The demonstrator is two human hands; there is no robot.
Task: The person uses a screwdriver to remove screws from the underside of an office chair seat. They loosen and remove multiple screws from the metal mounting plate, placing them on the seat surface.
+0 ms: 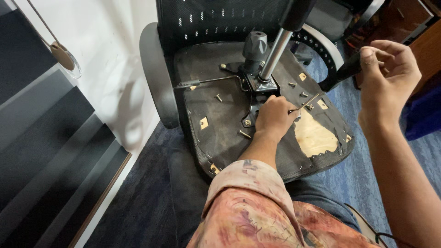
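Note:
An office chair lies overturned, the black fabric underside of its seat [220, 121] facing me. A metal mechanism plate [259, 85] with a chrome gas column [274, 55] is fixed at its middle. My left hand [274, 117] rests on the seat beside the plate, fingers closed around the tip of a thin screwdriver shaft [308, 102]. My right hand [388, 76] grips the screwdriver's black handle [342, 73] up at the right. Loose screws [218, 97] stand on the seat underside.
A torn patch shows bare plywood [314, 137] on the seat's right. Black armrests [156, 76] curve at both sides, with the mesh backrest [206, 18] behind. A white wall and dark steps [50, 151] lie left; blue carpet [358, 179] covers the floor.

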